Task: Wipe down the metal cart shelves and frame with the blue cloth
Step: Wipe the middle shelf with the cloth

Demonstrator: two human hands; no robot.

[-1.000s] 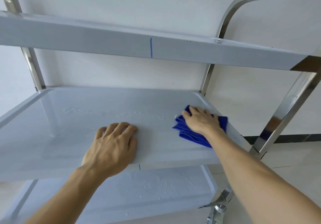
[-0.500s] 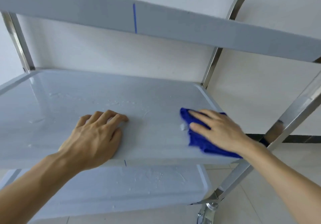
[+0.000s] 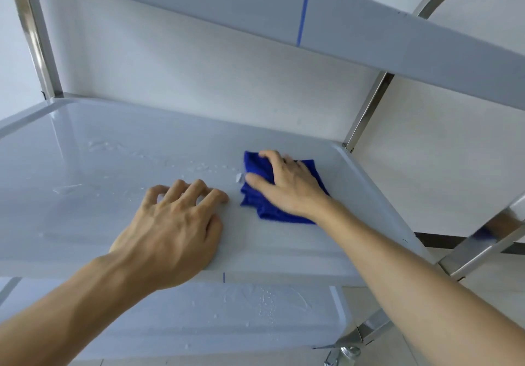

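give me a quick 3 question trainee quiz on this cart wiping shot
1. True or false: the right hand presses the blue cloth flat on the middle shelf.
2. Which hand rests bare on the shelf, with no cloth? A) the left hand B) the right hand C) neither
3. Fill in: water droplets show on the middle shelf to the ____ of the cloth.

Key
1. True.
2. A: the left hand lies on the shelf near its front edge, fingers bent, beside the cloth but not on it.
3. Left. Droplets also show on the bottom shelf.
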